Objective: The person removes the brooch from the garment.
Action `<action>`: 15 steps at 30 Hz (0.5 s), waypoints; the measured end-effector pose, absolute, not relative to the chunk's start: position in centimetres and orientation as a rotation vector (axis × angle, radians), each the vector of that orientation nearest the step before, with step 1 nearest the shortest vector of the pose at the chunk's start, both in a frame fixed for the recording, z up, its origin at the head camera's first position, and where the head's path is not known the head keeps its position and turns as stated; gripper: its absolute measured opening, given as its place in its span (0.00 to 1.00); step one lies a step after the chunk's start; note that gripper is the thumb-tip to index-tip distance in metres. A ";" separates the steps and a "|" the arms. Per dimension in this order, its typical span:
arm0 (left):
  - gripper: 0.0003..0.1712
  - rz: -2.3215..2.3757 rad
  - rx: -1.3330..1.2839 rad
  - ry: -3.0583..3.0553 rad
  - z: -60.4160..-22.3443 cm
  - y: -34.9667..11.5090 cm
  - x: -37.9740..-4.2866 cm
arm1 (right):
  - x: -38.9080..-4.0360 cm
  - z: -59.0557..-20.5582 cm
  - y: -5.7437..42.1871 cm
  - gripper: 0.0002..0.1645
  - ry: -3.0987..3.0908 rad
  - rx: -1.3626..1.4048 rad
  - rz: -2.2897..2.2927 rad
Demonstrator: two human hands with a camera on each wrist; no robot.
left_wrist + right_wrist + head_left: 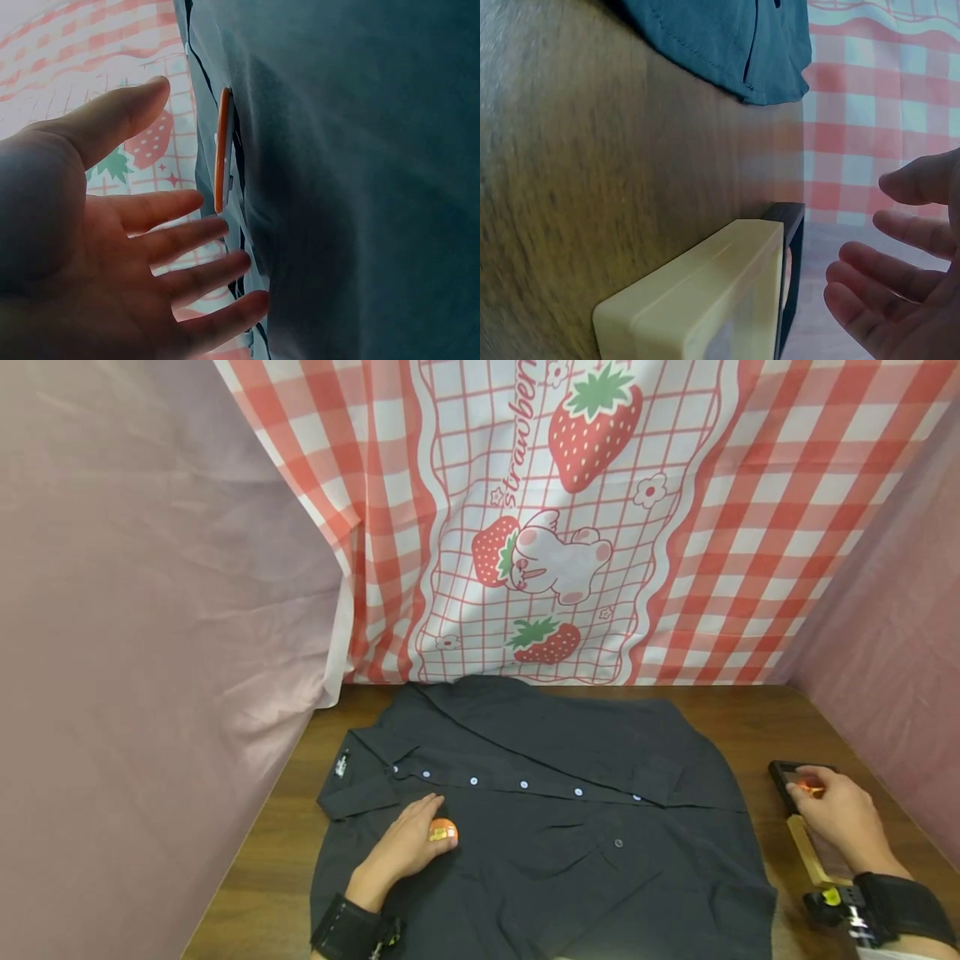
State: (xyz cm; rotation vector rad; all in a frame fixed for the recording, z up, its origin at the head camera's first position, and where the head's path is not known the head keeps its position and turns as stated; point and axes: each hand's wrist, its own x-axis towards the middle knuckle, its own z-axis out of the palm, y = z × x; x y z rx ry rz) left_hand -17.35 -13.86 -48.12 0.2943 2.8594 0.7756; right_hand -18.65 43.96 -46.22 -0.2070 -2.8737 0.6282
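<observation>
A dark button-up shirt lies spread on the wooden table. On its front sits a round orange badge, seen edge-on as a thin disc in the left wrist view. Beside this badge is my left hand, its fingers spread and its palm holding nothing in the left wrist view. At the far right, my right hand hovers over a small black tray. An orange shiny thing shows in the tray, partly hidden by the fingers. Those fingers are loosely bent and apart from the tray in the right wrist view.
A cream-coloured tray adjoins the black tray on its near side. Behind the table hangs a red-and-white checked strawberry cloth. Pinkish fabric drapes the left side, and more hangs at the right. Wooden tabletop shows around the shirt.
</observation>
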 end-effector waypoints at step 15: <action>0.40 0.800 0.284 2.860 -48.2 -13.7 -17.3 | -18.8 -45.4 42.3 0.33 -2.875 -0.135 0.676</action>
